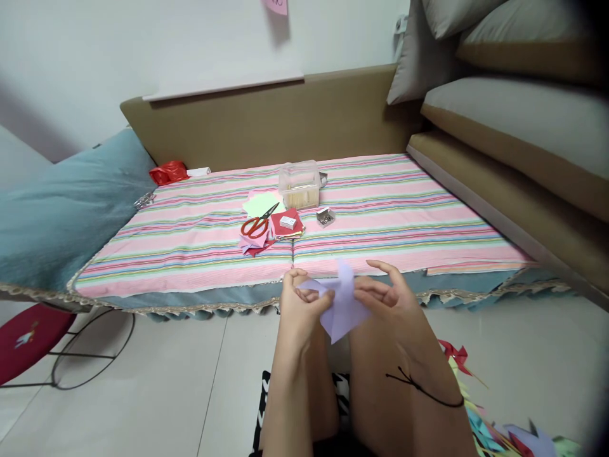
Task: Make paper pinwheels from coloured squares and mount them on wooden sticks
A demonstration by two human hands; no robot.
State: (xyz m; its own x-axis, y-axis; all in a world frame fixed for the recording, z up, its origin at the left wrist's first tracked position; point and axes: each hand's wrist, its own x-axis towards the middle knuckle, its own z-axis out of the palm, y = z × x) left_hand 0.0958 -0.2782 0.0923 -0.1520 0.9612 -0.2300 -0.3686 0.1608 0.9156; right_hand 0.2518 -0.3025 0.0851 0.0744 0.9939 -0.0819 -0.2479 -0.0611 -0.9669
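Note:
Above my lap, a lilac sheet of paper (341, 317) is held between both hands, with cut or folded flaps standing up from it. My left hand (304, 298) pinches its left side with thumb and fingers. On the other side, my right hand (385, 295) grips the paper between thumb and fingers, its index finger raised. Beyond the hands, red-handled scissors (257, 225) lie on pink and purple paper pieces (252, 244). A small white box (288, 222) rests on red paper squares (280, 231), beside an open little box of metal pins (326, 218).
A clear plastic container (299, 184) with thin sticks stands on the striped cloth (200, 222). Stacked cushions (514, 120) rise at the right. Colourful paper pinwheels (490, 431) lie on the floor at lower right; a red stool (33, 339) stands at left. A red bag (169, 172) lies far left.

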